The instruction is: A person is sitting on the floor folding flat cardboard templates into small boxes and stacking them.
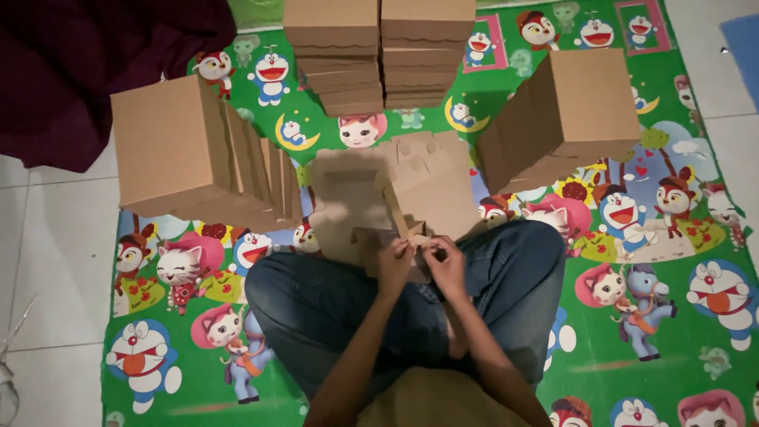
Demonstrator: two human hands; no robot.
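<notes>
Nearest the camera, over the crossed legs in blue jeans, both hands meet at the near edge of a half-folded cardboard box. The left hand pinches a small flap of that box between fingers and thumb, and the right hand is closed on the same edge just beside it, the two hands almost touching. The half-folded cardboard box lies on a green cartoon-printed mat, resting against the knees, one panel tilted up. Left of the box leans a row of folded flat boxes; right of it leans another row. Beyond the box stand two stacks of flat boxes, side by side. Far left of the box lies a dark maroon cloth.
</notes>
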